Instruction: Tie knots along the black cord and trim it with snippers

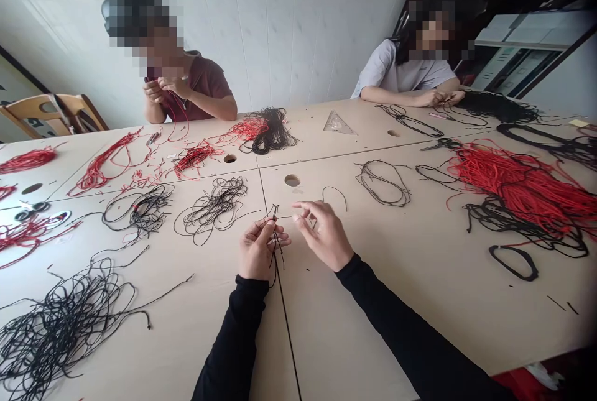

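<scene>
Two bare hands in black sleeves meet over a pale desk [373,301], between its near edge and its middle. The left hand [256,250] pinches a small bunch of thin black cord [281,252] between thumb and fingers; short knotted ends poke up above the grip and loose tails hang below. The right hand [325,238] is just beside it, thumb and forefinger curved close together; whether they hold a fine strand cannot be told. The cord looks light, soft and limp, likely to tangle but hardly fragile; just below the knots seems the surest place to take hold. Towards the desk's left side lies a loose black heap [65,320]; towards its right edge, a big red bundle [504,183]. Near the far edge are a clear set square [336,122] and two seated people, their hands on cords.
</scene>
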Demonstrator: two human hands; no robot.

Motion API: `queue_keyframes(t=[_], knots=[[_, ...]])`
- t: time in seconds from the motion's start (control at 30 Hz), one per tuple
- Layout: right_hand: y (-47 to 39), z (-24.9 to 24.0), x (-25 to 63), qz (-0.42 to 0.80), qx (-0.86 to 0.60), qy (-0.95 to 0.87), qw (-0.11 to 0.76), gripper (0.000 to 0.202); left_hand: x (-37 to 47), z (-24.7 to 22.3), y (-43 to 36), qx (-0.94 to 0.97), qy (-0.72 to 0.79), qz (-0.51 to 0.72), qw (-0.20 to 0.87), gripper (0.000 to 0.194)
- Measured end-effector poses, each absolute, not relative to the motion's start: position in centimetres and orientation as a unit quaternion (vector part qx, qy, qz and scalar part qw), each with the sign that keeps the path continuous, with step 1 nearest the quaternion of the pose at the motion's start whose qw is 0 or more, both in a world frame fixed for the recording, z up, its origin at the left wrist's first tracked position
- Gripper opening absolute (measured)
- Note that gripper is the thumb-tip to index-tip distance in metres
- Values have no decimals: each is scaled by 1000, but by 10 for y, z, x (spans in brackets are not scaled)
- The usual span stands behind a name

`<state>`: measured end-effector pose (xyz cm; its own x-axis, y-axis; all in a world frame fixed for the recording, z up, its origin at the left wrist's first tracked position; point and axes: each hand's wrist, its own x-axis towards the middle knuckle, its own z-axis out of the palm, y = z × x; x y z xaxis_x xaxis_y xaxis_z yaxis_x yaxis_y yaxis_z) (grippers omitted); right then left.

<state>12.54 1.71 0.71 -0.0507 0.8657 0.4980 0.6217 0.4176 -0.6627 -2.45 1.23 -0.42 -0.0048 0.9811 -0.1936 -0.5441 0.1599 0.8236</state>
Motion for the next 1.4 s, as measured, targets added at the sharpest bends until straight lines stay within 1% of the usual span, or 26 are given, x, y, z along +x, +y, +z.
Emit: queue_keyframes(t=[0.1, 0.17, 0.23, 0.3, 0.43, 0.5, 0.6, 0.73, 0.87, 1.0, 1.2, 1.3, 1.4], knots=[[15, 3, 119, 191, -509, -729, 416, 28, -24, -3, 11, 283, 386, 579, 660, 32], [15, 0, 118, 204, -511, -730, 406, 20, -23, -2, 11, 289, 384, 576, 661, 32], [15, 1, 119, 215, -509, -724, 414, 13, -23, -2, 11, 291, 388, 577, 657, 30], [15, 4, 121, 246, -502, -712, 425, 15, -23, -2, 12, 288, 398, 582, 648, 28], [14, 12, 127, 352, -499, -666, 429, 20, -25, -2, 13, 285, 415, 606, 616, 23], [14, 16, 131, 362, -497, -646, 452, 20, -26, -2, 13, 299, 429, 607, 598, 22], [14, 21, 135, 335, -494, -646, 475, 21, -25, -2, 12, 340, 450, 583, 585, 24], [14, 23, 135, 287, -489, -692, 447, 22, -20, -2, 9, 404, 451, 522, 601, 29], [16, 18, 135, 225, -480, -738, 416, 19, -17, -2, 7, 423, 433, 484, 632, 31], [18, 15, 136, 171, -479, -766, 394, 18, -16, -2, 6, 421, 420, 473, 650, 32], [20, 10, 134, 157, -460, -787, 379, 19, -17, -3, 7, 419, 404, 456, 673, 35], [19, 9, 133, 131, -447, -798, 383, 19, -18, -4, 7, 419, 405, 463, 667, 35], [17, 11, 132, 85, -466, -780, 410, 21, -18, -4, 8, 392, 420, 485, 659, 34]])
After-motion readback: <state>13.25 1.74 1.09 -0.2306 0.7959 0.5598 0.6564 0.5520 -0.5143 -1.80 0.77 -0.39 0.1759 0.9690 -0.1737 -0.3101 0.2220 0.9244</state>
